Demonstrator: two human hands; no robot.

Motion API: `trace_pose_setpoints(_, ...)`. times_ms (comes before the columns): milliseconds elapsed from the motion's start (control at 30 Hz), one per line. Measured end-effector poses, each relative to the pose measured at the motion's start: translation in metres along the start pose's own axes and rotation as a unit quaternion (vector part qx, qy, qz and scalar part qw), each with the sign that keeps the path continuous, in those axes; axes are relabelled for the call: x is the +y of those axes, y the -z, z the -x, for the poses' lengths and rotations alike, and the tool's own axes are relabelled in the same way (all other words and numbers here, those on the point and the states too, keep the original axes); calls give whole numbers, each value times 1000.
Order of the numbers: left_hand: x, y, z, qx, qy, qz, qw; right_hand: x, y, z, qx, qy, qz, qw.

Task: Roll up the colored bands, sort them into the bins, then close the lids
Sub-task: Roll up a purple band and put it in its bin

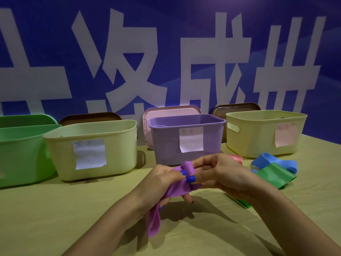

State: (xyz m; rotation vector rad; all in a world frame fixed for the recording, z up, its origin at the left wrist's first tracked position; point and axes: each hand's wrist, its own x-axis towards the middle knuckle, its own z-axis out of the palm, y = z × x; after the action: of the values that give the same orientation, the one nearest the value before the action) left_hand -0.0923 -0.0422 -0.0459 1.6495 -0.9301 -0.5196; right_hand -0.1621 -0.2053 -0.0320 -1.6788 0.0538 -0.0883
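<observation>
Fingers (186, 174) of both hands pinch purple band (175, 189) before lidless purple bin (186, 143).

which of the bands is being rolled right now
The purple band, held by both hands with one end curled into a roll; the blue band, green band and pink band lie untouched on the table.

Olive-green table (55, 218), 4 open bins in a row, green band (275, 175) and blue band (267, 159) near right bin (265, 133)
</observation>
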Motion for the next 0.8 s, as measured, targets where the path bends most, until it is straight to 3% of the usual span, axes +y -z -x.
trace_pose_setpoints(200,3,-6,0,59,-17,-11,998,5,-7,-4,42,125,172,976)
trace_pose_setpoints(333,0,-3,0,51,2,-51,997,7,-5,-5,5,125,234,964)
trace_pose_setpoints(400,-2,-3,-1,44,-3,-59,997,7,-2,-4,-39,105,199,974)
trace_pose_setpoints(467,-4,-1,-2,32,-2,-54,998,9,3,-4,-81,80,90,989)
trace_pose_setpoints(600,-8,1,-3,14,12,0,1000,11,3,-4,-108,52,-47,992)
trace_pose_setpoints(733,-13,4,-6,9,70,117,991,16,-2,-10,-37,64,-53,996)
trace_pose_setpoints(800,-16,9,-8,2,102,101,990,17,-3,-12,23,62,-24,997)
